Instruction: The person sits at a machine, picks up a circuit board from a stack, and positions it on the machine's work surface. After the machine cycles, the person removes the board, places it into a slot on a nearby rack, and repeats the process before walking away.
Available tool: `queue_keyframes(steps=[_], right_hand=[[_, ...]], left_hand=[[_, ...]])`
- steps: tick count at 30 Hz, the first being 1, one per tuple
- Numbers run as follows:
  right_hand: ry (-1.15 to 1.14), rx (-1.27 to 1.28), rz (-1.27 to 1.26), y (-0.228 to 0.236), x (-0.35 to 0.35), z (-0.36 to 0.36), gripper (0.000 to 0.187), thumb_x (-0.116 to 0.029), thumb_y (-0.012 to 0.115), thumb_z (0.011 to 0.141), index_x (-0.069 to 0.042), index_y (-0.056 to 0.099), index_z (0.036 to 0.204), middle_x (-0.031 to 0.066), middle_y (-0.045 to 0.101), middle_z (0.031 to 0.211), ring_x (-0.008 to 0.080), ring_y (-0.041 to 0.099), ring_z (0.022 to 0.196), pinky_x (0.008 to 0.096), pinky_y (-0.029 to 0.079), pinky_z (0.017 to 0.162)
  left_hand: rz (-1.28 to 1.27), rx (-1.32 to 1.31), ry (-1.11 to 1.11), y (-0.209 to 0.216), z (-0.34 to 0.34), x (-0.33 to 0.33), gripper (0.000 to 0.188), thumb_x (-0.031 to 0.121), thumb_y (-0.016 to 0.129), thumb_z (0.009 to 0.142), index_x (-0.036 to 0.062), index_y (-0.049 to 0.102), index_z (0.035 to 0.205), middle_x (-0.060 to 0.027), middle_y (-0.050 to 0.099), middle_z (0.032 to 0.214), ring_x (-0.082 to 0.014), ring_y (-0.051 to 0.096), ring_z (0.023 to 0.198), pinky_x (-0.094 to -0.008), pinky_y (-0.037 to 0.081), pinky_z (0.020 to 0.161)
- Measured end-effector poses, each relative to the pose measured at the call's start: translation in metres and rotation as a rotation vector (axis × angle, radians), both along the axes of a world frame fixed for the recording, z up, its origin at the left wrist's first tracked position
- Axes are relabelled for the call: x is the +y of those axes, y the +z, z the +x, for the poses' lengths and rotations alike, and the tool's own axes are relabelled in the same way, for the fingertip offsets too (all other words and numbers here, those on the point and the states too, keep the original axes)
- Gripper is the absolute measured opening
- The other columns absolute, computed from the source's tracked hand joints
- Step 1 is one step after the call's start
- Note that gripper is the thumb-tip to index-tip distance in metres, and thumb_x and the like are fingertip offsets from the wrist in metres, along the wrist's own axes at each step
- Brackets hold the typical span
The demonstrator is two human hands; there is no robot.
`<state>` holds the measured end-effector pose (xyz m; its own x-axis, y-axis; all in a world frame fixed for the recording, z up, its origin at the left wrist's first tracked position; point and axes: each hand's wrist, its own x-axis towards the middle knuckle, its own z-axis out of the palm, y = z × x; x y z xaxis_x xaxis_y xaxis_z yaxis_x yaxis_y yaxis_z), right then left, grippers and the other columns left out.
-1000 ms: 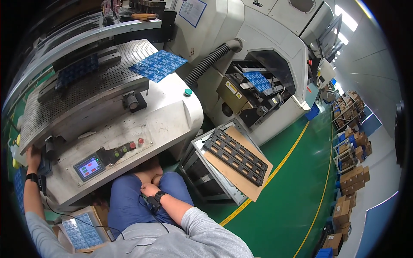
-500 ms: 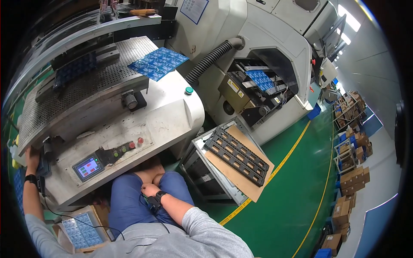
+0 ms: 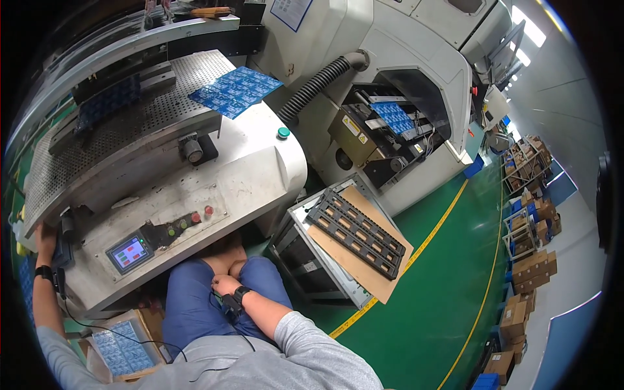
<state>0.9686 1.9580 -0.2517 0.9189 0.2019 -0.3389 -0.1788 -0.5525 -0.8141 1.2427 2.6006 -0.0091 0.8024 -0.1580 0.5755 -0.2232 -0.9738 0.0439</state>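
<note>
My left hand [image 3: 45, 239] reaches to the left end of the white machine [image 3: 253, 159], beside its perforated metal top [image 3: 201, 68]. Its fingers are hidden from view there. On my lap rests my right hand [image 3: 226, 286], fingers curled in, with nothing visible in it. A blue circuit board panel [image 3: 237, 91] lies at the right side of the machine top, its corner over the edge. Another blue panel [image 3: 110, 104] sits under the metal rails at the left. A lit touch screen [image 3: 129, 252] and several push buttons [image 3: 183, 223] line the machine's front.
A box of blue panels [image 3: 123, 348] stands low at my left. To the right, a black slotted tray [image 3: 357, 234] lies on cardboard [image 3: 383, 289] atop a metal-framed stand [image 3: 318, 286]. Behind it, a larger machine [image 3: 422, 71] holds a blue panel [image 3: 392, 117]. Cartons [image 3: 536, 270] line the wall.
The whole view has shifted very slightly. Both hands keep their places, and nothing has visibly been picked up or let go.
</note>
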Motion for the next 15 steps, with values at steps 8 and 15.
queue_keyframes(steps=[8,15], right_hand=[[0.005,0.004,-0.021,-0.002,-0.001,-0.001,0.025,-0.025,0.064,0.087,-0.004,0.068,0.1,0.0179,0.069,0.099,0.0358,0.065,0.095,0.0417,0.051,0.083],[-0.024,0.007,-0.029,0.0,-0.008,-0.005,0.023,-0.025,0.064,0.086,-0.004,0.07,0.095,0.0176,0.07,0.093,0.0346,0.066,0.091,0.0408,0.052,0.081]], left_hand=[[0.118,0.126,0.195,-0.008,0.011,0.027,0.056,0.028,0.068,0.084,0.002,0.051,0.13,-0.0255,0.056,0.126,-0.0447,0.049,0.12,-0.0482,0.038,0.104],[0.071,0.176,0.191,-0.016,0.01,0.025,0.056,0.021,0.066,0.085,0.006,0.048,0.135,-0.0247,0.053,0.13,-0.0454,0.045,0.123,-0.0483,0.037,0.106]])
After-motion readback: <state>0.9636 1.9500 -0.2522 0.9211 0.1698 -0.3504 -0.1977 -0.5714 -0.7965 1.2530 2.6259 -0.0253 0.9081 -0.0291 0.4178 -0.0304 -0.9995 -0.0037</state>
